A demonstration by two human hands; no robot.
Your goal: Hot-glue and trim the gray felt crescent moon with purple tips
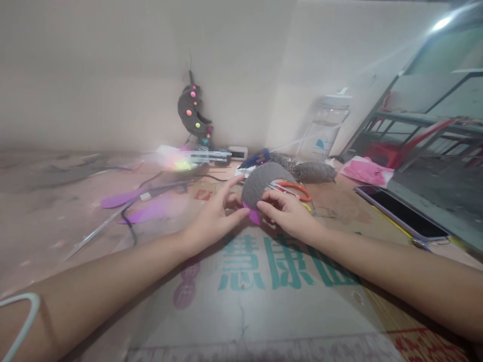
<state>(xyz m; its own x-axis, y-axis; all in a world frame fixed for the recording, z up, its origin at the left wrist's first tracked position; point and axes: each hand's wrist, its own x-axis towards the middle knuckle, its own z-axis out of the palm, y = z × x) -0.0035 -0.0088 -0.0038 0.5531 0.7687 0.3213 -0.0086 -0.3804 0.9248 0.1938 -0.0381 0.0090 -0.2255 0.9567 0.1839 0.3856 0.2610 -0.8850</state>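
A grey yarn-wrapped crescent (pixel 260 183) with a purple tip (pixel 252 213) sits on the flattened cardboard (pixel 264 281). My left hand (pixel 215 216) touches its left side, thumb and fingers pinched at the purple tip. On the right side, my right hand (pixel 289 211) has its fingers curled against the same tip. Both hands hold the crescent between them. Orange-handled scissors (pixel 296 190) lie just behind my right hand.
Purple cut-out shapes (pixel 121 198) and a dark cable (pixel 151 193) lie at the left. A glue gun (pixel 254 160), grey yarn (pixel 315 172), a plastic jar (pixel 326 128) and a finished dark crescent (pixel 192 113) stand at the back. A phone (pixel 402 211) and pink bag (pixel 366 171) are at the right.
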